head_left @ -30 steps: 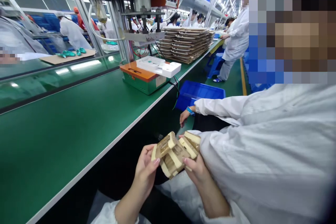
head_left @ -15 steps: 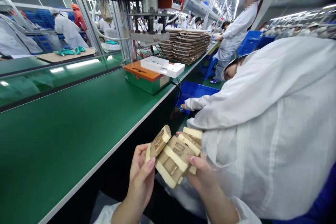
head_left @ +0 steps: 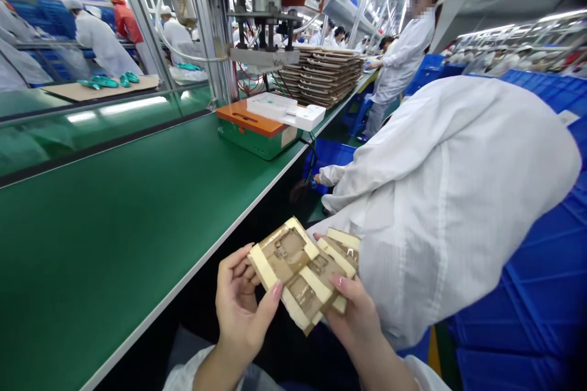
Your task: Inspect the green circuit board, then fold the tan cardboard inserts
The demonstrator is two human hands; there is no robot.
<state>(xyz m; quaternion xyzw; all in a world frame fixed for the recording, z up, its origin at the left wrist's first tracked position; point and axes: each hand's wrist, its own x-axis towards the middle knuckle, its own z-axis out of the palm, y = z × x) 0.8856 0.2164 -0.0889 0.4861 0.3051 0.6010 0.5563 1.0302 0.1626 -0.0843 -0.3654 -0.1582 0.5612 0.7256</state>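
A: The left block (head_left: 284, 252) lies flatter than it did half a second ago, its recessed face now turned up.
B: And the hands?
A: The left hand (head_left: 241, 305) pinches that block at its edge, thumb on the near end. The right hand (head_left: 356, 313) clasps the fanned blocks (head_left: 321, 270), thumb on top. Everything is in front of the person, right of the green bench (head_left: 137, 214).
B: How would they handle?
A: Light and stiff, I'd judge, though I can't tell the material. Shiny patches could be slippery; corners might chip.
B: Best hold?
A: The pale edge strips, clear of the recesses.
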